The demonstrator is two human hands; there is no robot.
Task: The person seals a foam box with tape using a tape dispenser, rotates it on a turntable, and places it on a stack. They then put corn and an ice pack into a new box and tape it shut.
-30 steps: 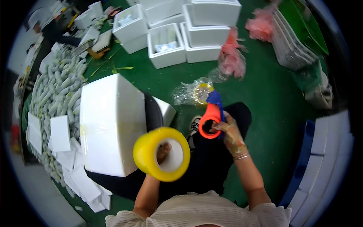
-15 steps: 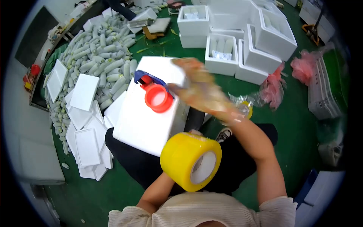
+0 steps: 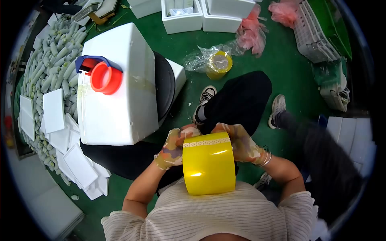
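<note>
A wide roll of yellow packing tape (image 3: 209,164) is held in front of my chest between both gloved hands. My left hand (image 3: 173,148) is closed on its left side, and my right hand (image 3: 240,143) grips the far right edge; some fingers are hidden behind the roll. On my left thigh rests a white foam box (image 3: 116,116), tilted in view. A tape dispenser with a red hub and blue frame (image 3: 106,78) lies on the box, touched by neither hand.
Wrapped long vegetables (image 3: 54,64) are heaped at left beside white foam lids (image 3: 80,164). Open foam boxes (image 3: 183,22) stand ahead. Another yellow tape roll (image 3: 219,66) in clear plastic sits on the green floor. A co-worker's leg (image 3: 317,148) is close at right.
My right hand has come down from beside the dispenser to the tape roll, which both hands now hold. The view has shifted, and a co-worker's leg has appeared at right.
</note>
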